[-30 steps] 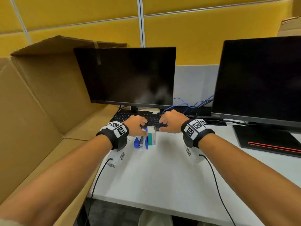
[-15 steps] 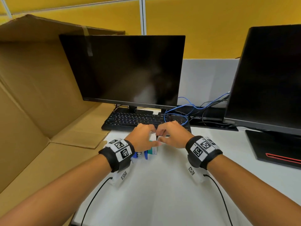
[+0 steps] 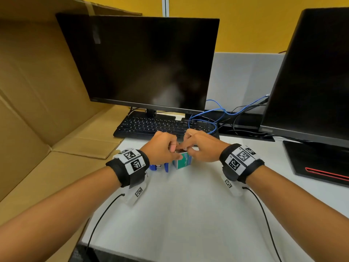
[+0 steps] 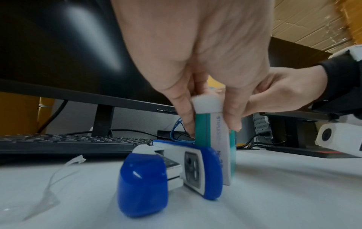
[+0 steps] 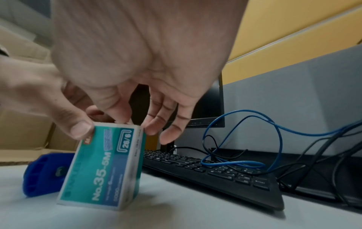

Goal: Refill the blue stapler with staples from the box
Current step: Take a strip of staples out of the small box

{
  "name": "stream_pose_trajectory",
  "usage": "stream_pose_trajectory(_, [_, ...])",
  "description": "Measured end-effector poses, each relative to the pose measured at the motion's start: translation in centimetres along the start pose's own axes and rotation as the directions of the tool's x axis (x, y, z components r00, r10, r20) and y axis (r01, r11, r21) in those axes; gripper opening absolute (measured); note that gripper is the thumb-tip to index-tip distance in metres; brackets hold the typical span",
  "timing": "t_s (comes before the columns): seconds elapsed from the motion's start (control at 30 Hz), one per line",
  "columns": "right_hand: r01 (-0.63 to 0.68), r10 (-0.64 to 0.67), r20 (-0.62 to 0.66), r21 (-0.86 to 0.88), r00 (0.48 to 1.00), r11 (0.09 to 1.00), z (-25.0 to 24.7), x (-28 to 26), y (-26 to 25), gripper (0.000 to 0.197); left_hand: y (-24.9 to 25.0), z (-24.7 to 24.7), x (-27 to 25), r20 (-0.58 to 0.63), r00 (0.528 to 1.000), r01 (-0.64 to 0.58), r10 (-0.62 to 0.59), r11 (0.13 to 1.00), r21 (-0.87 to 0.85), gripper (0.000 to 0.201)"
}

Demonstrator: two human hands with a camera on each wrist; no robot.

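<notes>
The teal-and-white staple box (image 3: pixel 182 162) stands on end on the white desk (image 3: pixel 188 214), slightly tilted in the right wrist view (image 5: pixel 105 167). My left hand (image 3: pixel 171 148) pinches its upper part between thumb and finger (image 4: pixel 212 128). My right hand (image 3: pixel 188 148) has curled fingertips on the box's top end (image 5: pixel 137 124). The blue stapler (image 4: pixel 170 175) lies on its side just left of the box (image 3: pixel 160 167), touching it, with no hand on it. The box's top opening is hidden by fingers.
A black keyboard (image 3: pixel 151 126) lies just behind the hands under a dark monitor (image 3: pixel 143 61). Blue and black cables (image 3: pixel 213 120) loop behind on the right. A second monitor (image 3: pixel 311 82) stands at right; open cardboard (image 3: pixel 47 110) lies to the left.
Both hands have closed in over the top of the staple box, fingertips now meeting there. The head view has moved closer and lower. The stapler has stayed where it was.
</notes>
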State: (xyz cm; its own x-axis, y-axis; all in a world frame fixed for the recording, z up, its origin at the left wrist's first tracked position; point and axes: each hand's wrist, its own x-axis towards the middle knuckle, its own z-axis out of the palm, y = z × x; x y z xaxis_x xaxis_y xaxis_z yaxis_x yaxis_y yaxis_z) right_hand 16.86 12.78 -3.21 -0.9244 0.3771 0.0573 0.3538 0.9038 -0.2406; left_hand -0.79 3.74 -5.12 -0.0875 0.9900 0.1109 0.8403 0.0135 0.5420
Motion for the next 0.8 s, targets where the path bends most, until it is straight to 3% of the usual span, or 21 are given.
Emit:
stream_pose_trajectory(0.23, [-0.09, 0.101, -0.174, 0.071, 0.98, 0.993, -0.6, -0.2, 0.1, 0.015, 0.1, 0.2, -0.2, -0.005, 1.0, 0.019, -0.018, 0.997, 0.079, 0.029])
stream_pose_trajectory(0.57, [-0.027, 0.027, -0.009, 0.024, 1.0, 0.999, -0.7, -1.9, -0.5, 0.018, 2.9, 0.4, -3.3, -0.02, 0.996, -0.085, 0.086, 0.994, 0.073, 0.031])
stream_pose_trajectory(0.8, [-0.076, 0.091, 0.049, -0.245, 0.995, 0.967, 1.1, -3.3, -2.4, 0.02, 3.6, 1.9, -4.9, -0.027, 0.982, -0.174, 0.186, 0.956, 0.236, 0.037])
